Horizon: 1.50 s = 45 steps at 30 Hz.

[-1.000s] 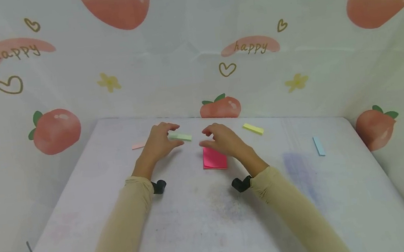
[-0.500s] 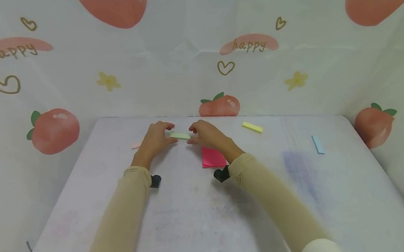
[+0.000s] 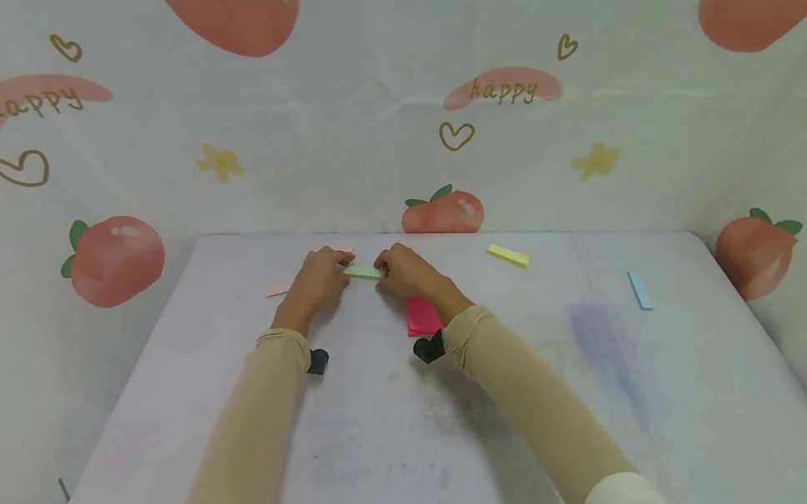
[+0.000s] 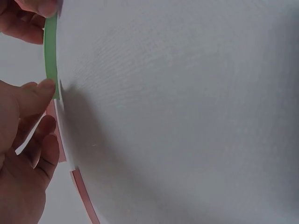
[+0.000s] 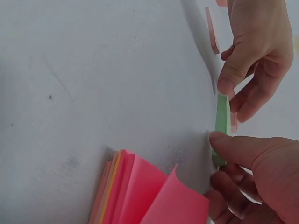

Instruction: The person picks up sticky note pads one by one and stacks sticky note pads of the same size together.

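Note:
A slim light-green sticky-note pad [image 3: 363, 273] lies crosswise between my two hands toward the back of the table. My left hand [image 3: 320, 283] pinches its left end, the thumb pressed on the near face in the left wrist view. At the other end, my right hand [image 3: 408, 272] grips the green pad [image 5: 222, 121] between thumb and curled fingers. Just below my right wrist sits a square pink sticky-note pad [image 3: 421, 319], partly covered by that arm. In the right wrist view this pink pad [image 5: 173, 200] shows layered colours and a lifted top sheet.
A pink strip [image 3: 277, 288] lies left of my left hand, and another pink strip [image 4: 59, 140] is behind its fingers. Farther right are a yellow strip [image 3: 508, 256] and a blue strip [image 3: 639, 291]. A printed cloth wall [image 3: 357, 123] rises behind the white table [image 3: 368, 458].
My right hand has moved left from above the square pink pad to the green pad's right end. My left hand has closed on its left end, both hands going from spread fingers to a pinch.

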{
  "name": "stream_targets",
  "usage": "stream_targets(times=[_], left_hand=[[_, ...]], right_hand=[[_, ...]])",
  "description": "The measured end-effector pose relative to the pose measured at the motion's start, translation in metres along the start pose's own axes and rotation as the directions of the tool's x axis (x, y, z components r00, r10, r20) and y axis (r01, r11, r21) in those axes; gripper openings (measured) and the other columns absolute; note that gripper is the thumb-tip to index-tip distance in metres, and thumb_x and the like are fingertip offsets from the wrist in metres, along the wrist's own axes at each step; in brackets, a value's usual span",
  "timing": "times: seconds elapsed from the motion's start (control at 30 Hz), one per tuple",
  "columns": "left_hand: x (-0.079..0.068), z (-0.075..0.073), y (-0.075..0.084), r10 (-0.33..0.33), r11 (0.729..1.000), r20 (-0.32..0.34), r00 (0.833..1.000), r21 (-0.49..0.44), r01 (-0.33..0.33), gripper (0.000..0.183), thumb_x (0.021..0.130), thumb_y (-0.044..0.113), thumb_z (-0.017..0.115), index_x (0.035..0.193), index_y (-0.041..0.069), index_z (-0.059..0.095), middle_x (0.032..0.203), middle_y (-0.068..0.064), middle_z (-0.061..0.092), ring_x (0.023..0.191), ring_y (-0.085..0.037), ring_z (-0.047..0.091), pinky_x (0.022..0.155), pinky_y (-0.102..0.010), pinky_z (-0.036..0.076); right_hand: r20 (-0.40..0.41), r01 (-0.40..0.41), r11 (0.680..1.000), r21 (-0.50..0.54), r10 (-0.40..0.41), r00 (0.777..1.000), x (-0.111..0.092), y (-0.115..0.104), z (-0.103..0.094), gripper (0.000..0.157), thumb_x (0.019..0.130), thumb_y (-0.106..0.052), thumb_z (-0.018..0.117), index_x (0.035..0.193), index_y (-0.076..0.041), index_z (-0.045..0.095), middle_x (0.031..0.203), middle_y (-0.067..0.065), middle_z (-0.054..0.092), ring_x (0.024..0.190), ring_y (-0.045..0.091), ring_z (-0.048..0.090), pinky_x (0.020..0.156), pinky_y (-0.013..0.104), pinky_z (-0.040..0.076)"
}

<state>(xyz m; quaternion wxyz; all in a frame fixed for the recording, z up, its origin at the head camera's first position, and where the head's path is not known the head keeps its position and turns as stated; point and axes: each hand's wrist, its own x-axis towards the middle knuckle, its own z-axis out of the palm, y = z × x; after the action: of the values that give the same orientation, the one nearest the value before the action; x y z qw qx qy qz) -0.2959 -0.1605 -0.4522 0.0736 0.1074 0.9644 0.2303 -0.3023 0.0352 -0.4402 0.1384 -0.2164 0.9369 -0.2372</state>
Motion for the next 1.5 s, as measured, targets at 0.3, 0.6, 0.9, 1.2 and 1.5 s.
stream_targets(times=[0.3,0.6,0.9,1.2,1.5], left_hand=[[-0.001,0.009,0.003,0.005,0.998,-0.018,1.000,0.062,-0.003,0.035,0.099,0.006,0.062,0.134,0.011,0.066,0.138,-0.019,0.054,0.126,-0.039,0.050,0.110,-0.050,0.045],[-0.004,0.009,0.002,-0.006,0.999,-0.014,1.000,0.033,0.007,0.028,0.101,0.009,0.062,0.128,0.011,0.067,0.135,-0.019,0.053,0.128,-0.040,0.046,0.110,-0.052,0.044],[-0.007,0.009,0.004,0.031,0.999,-0.008,0.999,0.034,-0.031,0.028,0.102,0.012,0.060,0.129,0.012,0.066,0.130,-0.016,0.060,0.120,-0.036,0.048,0.108,-0.050,0.044],[-0.010,0.005,0.012,0.075,0.995,-0.035,0.997,-0.058,-0.077,0.028,0.104,0.013,0.057,0.131,0.009,0.064,0.131,-0.013,0.061,0.123,-0.033,0.052,0.111,-0.049,0.042],[-0.011,0.004,0.032,0.123,0.985,-0.083,0.989,-0.111,-0.131,0.028,0.103,0.016,0.060,0.128,0.007,0.066,0.125,-0.013,0.062,0.116,-0.032,0.053,0.105,-0.045,0.046]], right_hand=[[0.003,-0.019,0.999,-0.035,0.019,1.000,0.000,-0.005,0.002,0.033,0.095,-0.009,0.067,0.127,-0.001,0.068,0.120,0.013,0.066,0.111,0.024,0.059,0.099,0.037,0.051],[0.021,-0.033,0.999,-0.035,0.034,0.999,-0.003,-0.014,-0.001,0.031,0.096,-0.007,0.065,0.126,0.000,0.068,0.120,0.013,0.069,0.109,0.025,0.060,0.100,0.037,0.051],[0.008,-0.036,0.999,-0.016,0.037,0.999,-0.009,-0.011,-0.004,0.031,0.096,-0.008,0.064,0.126,-0.001,0.068,0.120,0.012,0.069,0.109,0.024,0.060,0.100,0.037,0.051],[-0.029,-0.027,1.000,0.002,0.027,0.999,-0.019,-0.005,-0.017,0.031,0.095,-0.005,0.061,0.125,-0.001,0.068,0.118,0.014,0.069,0.110,0.026,0.062,0.101,0.039,0.052],[-0.091,-0.030,1.000,-0.003,0.029,0.995,-0.029,0.007,-0.025,0.027,0.094,-0.013,0.069,0.118,-0.003,0.071,0.108,0.011,0.066,0.103,0.022,0.057,0.093,0.037,0.052]])
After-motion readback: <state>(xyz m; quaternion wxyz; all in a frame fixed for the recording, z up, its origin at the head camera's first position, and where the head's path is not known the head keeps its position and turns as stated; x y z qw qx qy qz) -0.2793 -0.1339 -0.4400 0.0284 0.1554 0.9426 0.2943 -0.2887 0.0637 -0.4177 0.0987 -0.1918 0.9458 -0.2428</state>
